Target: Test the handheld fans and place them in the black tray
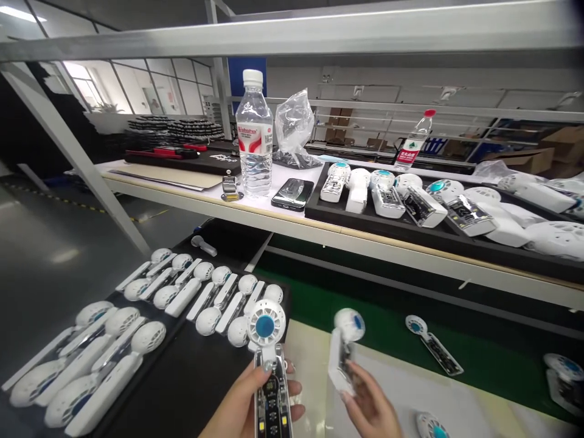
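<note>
My left hand (pixel 238 398) is closed around a white handheld fan (pixel 267 325), held upright with its round, blue-centred head at the top. Its handle is see-through at the front and shows a dark circuit board with yellow parts. To the right, my right hand (pixel 373 406) grips a second handheld fan (pixel 337 365) by the lower handle, its white side partly turned toward me. That fan and hand are slightly blurred. A further fan (pixel 433 345) lies on the green surface beyond my right hand, with its circuit board facing up.
Rows of white fans (pixel 182 295) lie on a black tray (pixel 191 371) at left. On the raised shelf (pixel 292 222) stand a large water bottle (pixel 255 137), a phone (pixel 292 193) and a black tray (pixel 314 210) of fans. Another fan (pixel 431 426) sits at the bottom right.
</note>
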Demonstrator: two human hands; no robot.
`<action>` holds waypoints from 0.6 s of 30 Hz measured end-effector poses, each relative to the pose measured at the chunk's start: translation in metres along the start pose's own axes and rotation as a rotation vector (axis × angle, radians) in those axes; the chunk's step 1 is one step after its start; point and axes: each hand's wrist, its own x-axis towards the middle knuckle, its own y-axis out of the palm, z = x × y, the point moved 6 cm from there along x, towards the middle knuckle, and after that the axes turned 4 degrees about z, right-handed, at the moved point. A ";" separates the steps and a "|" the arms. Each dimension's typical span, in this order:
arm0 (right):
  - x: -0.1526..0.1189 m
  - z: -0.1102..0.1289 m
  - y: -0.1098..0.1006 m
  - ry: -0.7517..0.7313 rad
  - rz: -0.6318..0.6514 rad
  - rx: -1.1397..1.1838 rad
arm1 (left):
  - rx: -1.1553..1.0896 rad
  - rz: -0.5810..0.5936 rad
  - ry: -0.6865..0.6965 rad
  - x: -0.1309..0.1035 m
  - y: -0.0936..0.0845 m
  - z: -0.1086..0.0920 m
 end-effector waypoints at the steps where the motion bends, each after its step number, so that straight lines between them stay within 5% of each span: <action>1: 0.006 -0.021 0.008 0.028 0.061 0.020 | 0.013 -0.014 -0.013 0.003 -0.004 0.003; 5: 0.009 -0.111 0.024 0.048 0.123 -0.076 | 0.040 -0.073 -0.023 0.011 -0.022 0.010; 8: -0.006 -0.155 0.024 0.032 0.125 -0.172 | 0.067 -0.150 -0.036 0.009 -0.037 0.011; 13: -0.023 -0.174 0.004 0.023 0.184 -0.333 | 0.064 -0.259 -0.058 0.008 -0.057 0.010; 18: -0.010 -0.167 -0.014 0.090 0.174 -0.463 | 0.164 -0.183 -0.094 0.023 -0.067 0.011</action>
